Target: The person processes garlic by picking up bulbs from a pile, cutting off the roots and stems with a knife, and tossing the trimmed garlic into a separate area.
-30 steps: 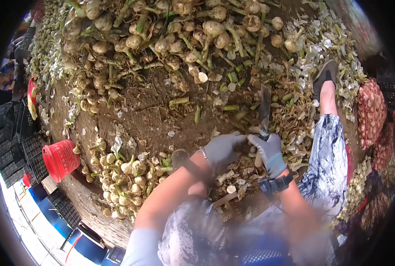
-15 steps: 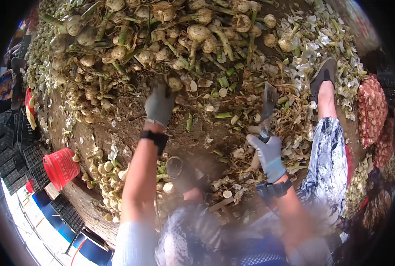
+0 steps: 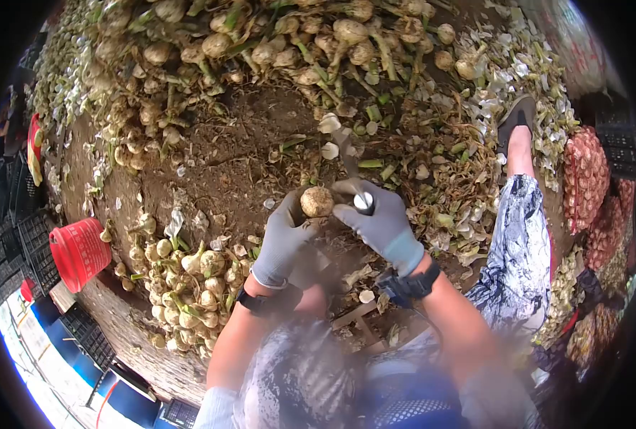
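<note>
My left hand (image 3: pixel 287 239), in a grey glove, is closed around a round, pale garlic bulb (image 3: pixel 317 202) with its rooty face towards me. The gloved right hand (image 3: pixel 381 218) grips a knife whose blurred blade (image 3: pixel 348 151) points away from me and whose round metal handle end (image 3: pixel 364 201) shows. Its thumb reaches close to the bulb; whether it touches cannot be made out. Beyond both hands lies a heap of untrimmed garlic (image 3: pixel 350 32) with long stems. At lower left is a pile of trimmed bulbs (image 3: pixel 189 300).
Cut stems and dry skins (image 3: pixel 446 193) litter the soil to the right. A red bucket (image 3: pixel 79 254) stands at left near black crates (image 3: pixel 39 243). Filled red mesh sacks (image 3: pixel 586 179) stand at far right, beyond my outstretched leg (image 3: pixel 522 243).
My left hand has come back from the heap with a garlic bulb. The right hand has brought the knife inward and up beside it. The view has shifted slightly.
</note>
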Action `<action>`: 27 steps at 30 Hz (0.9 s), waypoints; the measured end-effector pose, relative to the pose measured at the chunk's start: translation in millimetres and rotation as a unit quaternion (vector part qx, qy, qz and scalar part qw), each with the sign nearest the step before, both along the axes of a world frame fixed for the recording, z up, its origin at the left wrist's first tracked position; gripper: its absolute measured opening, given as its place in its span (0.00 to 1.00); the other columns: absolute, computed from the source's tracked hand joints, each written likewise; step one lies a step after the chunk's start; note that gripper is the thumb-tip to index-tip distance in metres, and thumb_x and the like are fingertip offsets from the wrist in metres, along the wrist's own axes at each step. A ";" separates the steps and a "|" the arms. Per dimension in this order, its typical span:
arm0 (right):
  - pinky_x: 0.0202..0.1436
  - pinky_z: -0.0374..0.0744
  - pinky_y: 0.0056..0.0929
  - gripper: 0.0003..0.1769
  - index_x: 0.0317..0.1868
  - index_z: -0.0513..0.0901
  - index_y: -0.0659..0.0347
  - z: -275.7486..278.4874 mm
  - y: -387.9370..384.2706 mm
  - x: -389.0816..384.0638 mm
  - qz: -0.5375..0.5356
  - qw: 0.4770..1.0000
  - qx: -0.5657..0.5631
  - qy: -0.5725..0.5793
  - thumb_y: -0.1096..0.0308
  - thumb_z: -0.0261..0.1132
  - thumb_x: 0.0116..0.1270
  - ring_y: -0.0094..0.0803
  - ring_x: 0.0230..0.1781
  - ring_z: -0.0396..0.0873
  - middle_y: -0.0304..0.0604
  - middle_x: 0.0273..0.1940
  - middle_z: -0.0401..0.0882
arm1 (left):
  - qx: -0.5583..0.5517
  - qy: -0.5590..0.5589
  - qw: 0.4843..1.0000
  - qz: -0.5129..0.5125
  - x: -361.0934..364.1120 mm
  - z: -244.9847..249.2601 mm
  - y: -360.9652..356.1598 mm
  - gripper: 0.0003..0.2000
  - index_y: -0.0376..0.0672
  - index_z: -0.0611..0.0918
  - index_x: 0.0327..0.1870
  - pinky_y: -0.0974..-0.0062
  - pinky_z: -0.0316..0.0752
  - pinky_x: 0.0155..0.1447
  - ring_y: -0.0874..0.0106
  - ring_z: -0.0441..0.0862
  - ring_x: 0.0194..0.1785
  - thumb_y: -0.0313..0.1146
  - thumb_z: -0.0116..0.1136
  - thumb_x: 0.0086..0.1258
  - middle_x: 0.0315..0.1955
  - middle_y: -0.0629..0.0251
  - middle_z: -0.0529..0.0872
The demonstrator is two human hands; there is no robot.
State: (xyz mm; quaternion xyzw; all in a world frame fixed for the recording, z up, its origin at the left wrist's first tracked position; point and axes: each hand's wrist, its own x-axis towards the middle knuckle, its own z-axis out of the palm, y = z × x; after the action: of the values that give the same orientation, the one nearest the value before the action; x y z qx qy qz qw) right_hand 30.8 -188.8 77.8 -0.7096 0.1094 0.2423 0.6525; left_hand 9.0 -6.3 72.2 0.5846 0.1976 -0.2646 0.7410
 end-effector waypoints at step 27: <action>0.43 0.81 0.45 0.13 0.42 0.85 0.51 20.3 -21.0 -12.3 0.196 0.953 -0.230 -0.001 0.58 0.67 0.59 0.50 0.39 0.84 0.47 0.34 0.86 | 0.354 -0.325 0.842 -0.247 -12.7 15.7 2.3 0.15 0.46 0.84 0.39 0.60 0.74 0.52 0.54 0.78 0.48 0.21 0.63 0.47 0.42 0.60 0.81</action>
State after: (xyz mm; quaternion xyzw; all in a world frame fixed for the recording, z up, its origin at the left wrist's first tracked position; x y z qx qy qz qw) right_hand 18.5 -209.8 98.1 -0.8479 0.0204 0.3334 0.4117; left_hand -3.7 -4.0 88.0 0.8892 -0.1247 -0.1458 0.4154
